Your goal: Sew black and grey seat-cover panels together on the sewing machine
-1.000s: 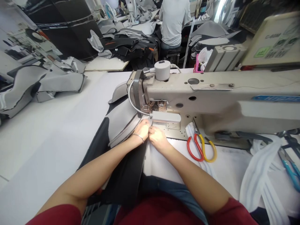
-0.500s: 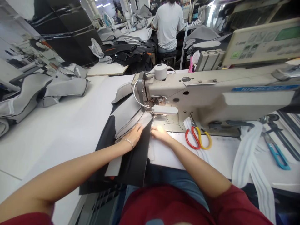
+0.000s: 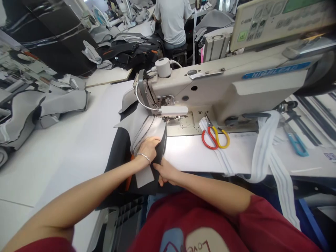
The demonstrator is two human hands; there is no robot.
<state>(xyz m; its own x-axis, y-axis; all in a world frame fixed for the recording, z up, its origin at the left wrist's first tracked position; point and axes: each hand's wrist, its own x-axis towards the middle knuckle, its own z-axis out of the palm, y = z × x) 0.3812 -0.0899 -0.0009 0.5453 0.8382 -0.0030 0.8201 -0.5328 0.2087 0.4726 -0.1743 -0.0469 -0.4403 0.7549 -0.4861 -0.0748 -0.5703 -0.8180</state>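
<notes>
A grey and black fabric piece (image 3: 144, 120) runs under the head of the sewing machine (image 3: 183, 92), with its dark part hanging over the table's front edge. On top of its layered grey folds is my left hand (image 3: 148, 150), fingers bent together and gripping the cloth. My right hand (image 3: 166, 171) is closer to my body, closed on the black edge of the same piece, thumb and fingers partly hidden. A pale strip (image 3: 145, 176) lies below my left wrist. The needle area is mostly covered by the white lamp bar (image 3: 173, 111).
Scissors with red and yellow handles (image 3: 215, 137) lie right of the fabric. White striped webbing (image 3: 262, 150) drapes over the front edge, near blue thread snips (image 3: 296, 141). Grey sewn pieces (image 3: 63, 103) are piled at left. Beyond, a person in a white shirt (image 3: 173, 22) sits.
My right hand has moved from beside the machine bed down toward my body, taking the black edge. My left hand has shifted slightly, and the fabric bunches more. The whole view has shifted.
</notes>
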